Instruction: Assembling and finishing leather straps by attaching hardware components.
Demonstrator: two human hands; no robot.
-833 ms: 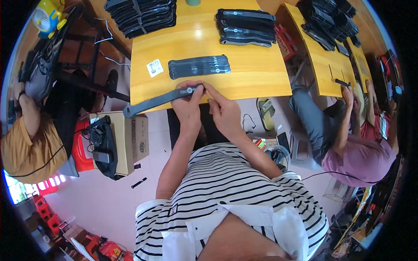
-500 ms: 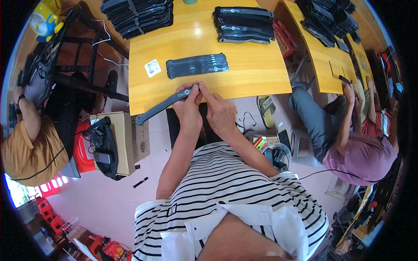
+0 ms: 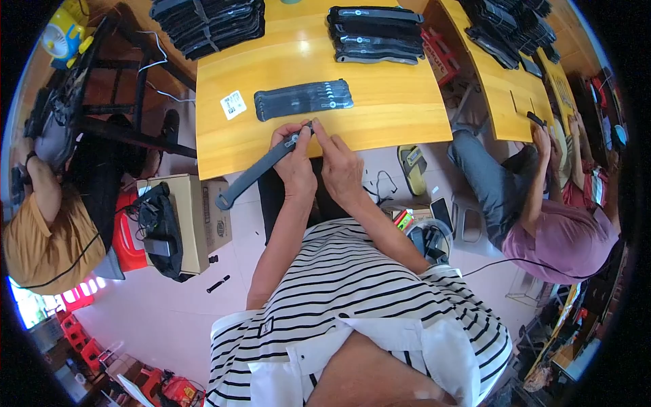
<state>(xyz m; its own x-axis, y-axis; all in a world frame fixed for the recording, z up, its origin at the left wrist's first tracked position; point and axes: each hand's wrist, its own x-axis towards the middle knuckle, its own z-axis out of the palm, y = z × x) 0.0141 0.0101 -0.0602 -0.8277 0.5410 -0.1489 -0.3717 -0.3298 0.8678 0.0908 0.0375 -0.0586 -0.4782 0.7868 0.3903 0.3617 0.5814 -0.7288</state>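
A long dark grey strap point(image 3: 254, 173) with a loop at its lower end hangs off the front edge of the yellow wooden table point(image 3: 380, 115). My left hand point(image 3: 293, 159) grips its upper part at the table edge. My right hand point(image 3: 339, 166) pinches the strap's top end beside the left hand, fingertips touching a small metal piece there. Just beyond my hands, a neat row of several similar dark straps point(image 3: 303, 100) lies flat on the table, with a small white label point(image 3: 233, 105) to its left.
Stacks of dark straps sit at the table's far left point(image 3: 207, 20) and far middle point(image 3: 376, 34). A cardboard box point(image 3: 196, 220) with a black bag stands on the floor at left. One person in orange point(image 3: 37, 230) sits at left, another in purple point(image 3: 549, 230) works at right.
The strap's hanging end has swung lower, tilting steeper off the table edge. Both hands stay together at its top end, shifted slightly toward the table.
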